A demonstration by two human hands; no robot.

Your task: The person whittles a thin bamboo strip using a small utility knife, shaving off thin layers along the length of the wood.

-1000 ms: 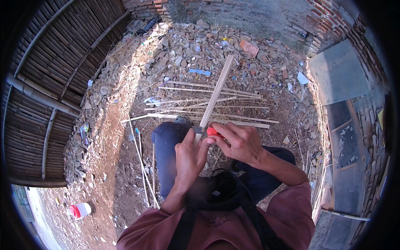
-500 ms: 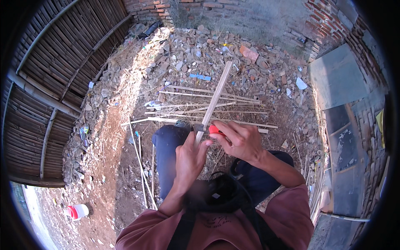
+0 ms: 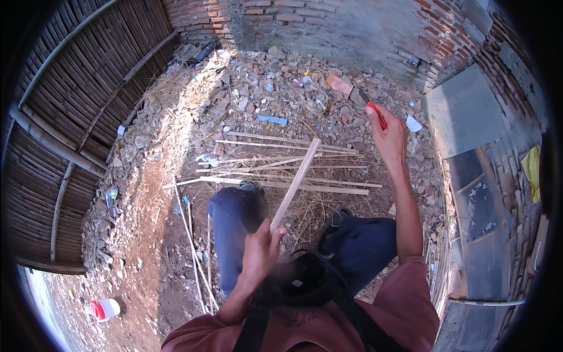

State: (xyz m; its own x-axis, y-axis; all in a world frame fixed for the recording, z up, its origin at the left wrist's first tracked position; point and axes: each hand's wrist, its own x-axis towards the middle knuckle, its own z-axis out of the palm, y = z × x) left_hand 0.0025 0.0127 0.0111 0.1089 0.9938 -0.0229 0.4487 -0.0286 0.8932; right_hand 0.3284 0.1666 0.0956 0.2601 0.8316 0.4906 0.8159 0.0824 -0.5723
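My left hand is closed round the lower end of a pale bamboo strip, which slants up and away to the right. Out to the far right, my right hand grips a knife by its red handle, the dark blade pointing up and left, well apart from the strip. On the ground beyond my knees lie several thin bamboo strips, roughly crosswise, over dry shavings and straw.
More long strips lie left of my left knee. Rubble covers the ground up to a brick wall. A woven bamboo wall stands at left, a red-and-white container at lower left, and flat panels lean at right.
My right hand has swung up and right with the knife, away from the bamboo strip. My left hand, still holding the strip, has dropped lower, toward my body.
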